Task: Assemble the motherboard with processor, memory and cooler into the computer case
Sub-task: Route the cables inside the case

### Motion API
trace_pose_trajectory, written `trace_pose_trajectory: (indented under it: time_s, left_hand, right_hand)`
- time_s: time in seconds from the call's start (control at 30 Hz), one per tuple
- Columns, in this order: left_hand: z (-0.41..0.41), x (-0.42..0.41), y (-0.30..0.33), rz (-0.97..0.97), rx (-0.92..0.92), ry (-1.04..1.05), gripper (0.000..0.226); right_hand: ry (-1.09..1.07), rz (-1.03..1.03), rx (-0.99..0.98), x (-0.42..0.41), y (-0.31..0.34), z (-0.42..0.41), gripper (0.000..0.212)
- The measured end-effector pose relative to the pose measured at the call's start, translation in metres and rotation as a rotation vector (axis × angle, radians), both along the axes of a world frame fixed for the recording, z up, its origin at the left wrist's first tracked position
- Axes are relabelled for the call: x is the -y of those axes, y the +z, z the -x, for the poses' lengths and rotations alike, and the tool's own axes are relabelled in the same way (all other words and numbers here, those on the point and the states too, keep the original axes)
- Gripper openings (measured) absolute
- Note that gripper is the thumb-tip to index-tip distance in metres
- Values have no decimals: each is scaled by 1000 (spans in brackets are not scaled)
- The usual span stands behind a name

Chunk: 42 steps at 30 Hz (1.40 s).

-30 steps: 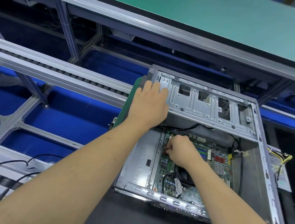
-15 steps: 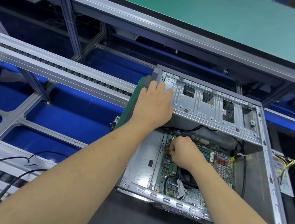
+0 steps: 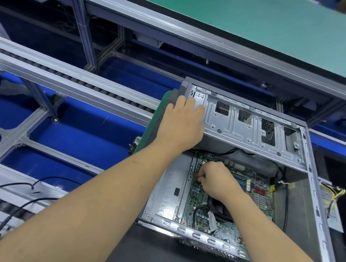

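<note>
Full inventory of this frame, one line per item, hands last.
computer case: 1, grey metal, open, on the dark mat, centre right
drive bay panel: 1, silver, across the case's far end
motherboard: 1, green, inside the case
black cable: 1, looped over the board's near part
dark mat: 1, black, under the case
power supply: 1, silver with yellow wires, right of the case
conveyor rail: 1, silver, left
green bench top: 1, far side
black leads: 2, lower left
left hand: flat on the bay panel's left end
right hand: curled over the board, pinching something small, cannot tell what
</note>
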<state>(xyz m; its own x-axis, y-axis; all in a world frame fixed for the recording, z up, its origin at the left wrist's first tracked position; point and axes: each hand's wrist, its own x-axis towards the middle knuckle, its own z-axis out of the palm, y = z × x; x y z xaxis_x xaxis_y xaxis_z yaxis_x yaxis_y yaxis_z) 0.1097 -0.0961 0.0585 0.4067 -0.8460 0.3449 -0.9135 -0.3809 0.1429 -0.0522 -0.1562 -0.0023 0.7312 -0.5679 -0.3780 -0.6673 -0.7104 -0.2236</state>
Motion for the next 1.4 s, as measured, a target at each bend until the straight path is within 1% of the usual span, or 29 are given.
trace_pose_trajectory:
  time_s: [0.17,0.47,0.77,0.9,1.4]
  left_hand:
    - [0,0,-1,0,7,0,14]
    - [1,0,1,-6,4,0,16]
    - [1,0,1,-7,0,-4,14]
    - [1,0,1,-5,-2,-2,15]
    - [1,0,2,-9,-11,-2,17]
  right_hand:
    - [1,-12,12,1,-2,0,15]
    - [-12,-23,25,0,0,-2,9]
    - [43,27,-71,-4,6,-3,13]
    - [36,23,-52,-3,7,-4,15]
    - [-53,-19,32,5,5,2,11]
